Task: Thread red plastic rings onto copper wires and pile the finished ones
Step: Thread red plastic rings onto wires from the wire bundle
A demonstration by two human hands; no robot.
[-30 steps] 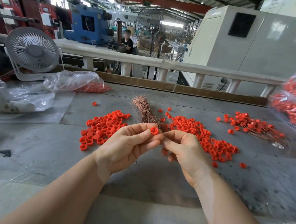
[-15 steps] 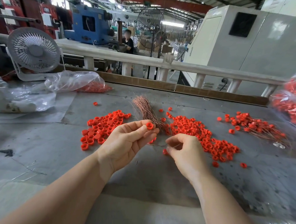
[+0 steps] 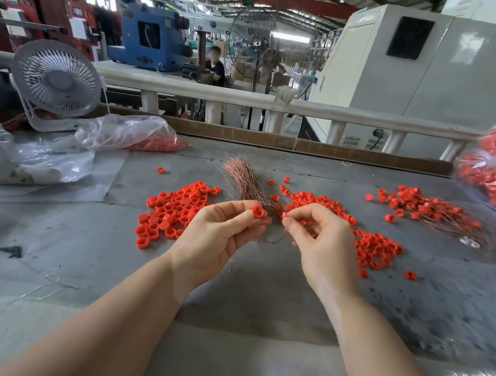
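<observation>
Right hand (image 3: pixel 322 236) has come back up from the table (image 3: pixel 63 249) pinching a small ring (image 3: pixel 284 216), now just at 3 o'clock of the ring (image 3: pixel 258 211) the left hand (image 3: pixel 223 233) pinches, wire (image 3: pixel 269 240) hanging below: threading looks next.

Red rings (image 3: pixel 178 209), copper wires (image 3: pixel 245 182), grey table (image 3: pixel 64 234).
</observation>
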